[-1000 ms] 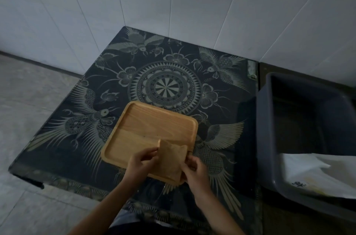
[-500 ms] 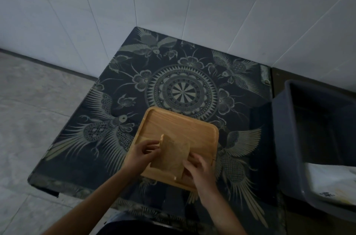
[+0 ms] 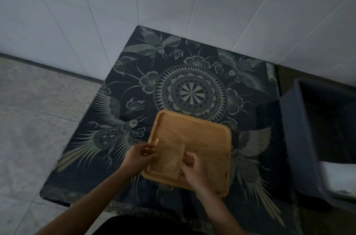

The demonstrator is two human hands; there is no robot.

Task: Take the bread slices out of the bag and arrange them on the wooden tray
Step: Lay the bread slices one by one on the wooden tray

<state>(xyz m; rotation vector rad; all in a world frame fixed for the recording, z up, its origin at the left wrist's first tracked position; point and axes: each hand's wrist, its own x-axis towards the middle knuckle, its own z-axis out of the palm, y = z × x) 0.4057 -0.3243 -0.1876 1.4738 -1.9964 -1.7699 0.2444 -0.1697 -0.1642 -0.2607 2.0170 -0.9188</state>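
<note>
While both hands close on it from either side, the bread slice (image 3: 168,159) sits low over the near-left corner of the wooden tray (image 3: 200,138), w/ its long axis running near-to-far, roughly parallel to the tray's left rim. Left hand (image 3: 139,154) is on the slice's left edge, right hand (image 3: 189,167) on its right edge, so the slice lies directly btwn them; neither is clearly nearer, both are touching it. Can't tell if the slice is already flat on the wood or a hair above it, as the light is dim and the slice's colour blends w/ the tray.

Left hand: fingers (image 3: 147,151) curled inward, pinching the left edge, wrist coming in from the near-left. Right hand: fingers bent over the right edge near its far corner, thumb side tucked, forearm coming up from the near-right. Both are pinching the slice, not spread.

Rest of the tray is bare, so plenty of room to the right and far side for more. Tray rests on the dark patterned table (image 3: 192,92). Grey bin (image 3: 296,138) stands to the right w/ smth white in its near end, possibly the bag, can't confirm.

Judgement: placing step for what looks like the first slice; next move prob just needs both pinches let go & hands drawn apart sideways
</note>
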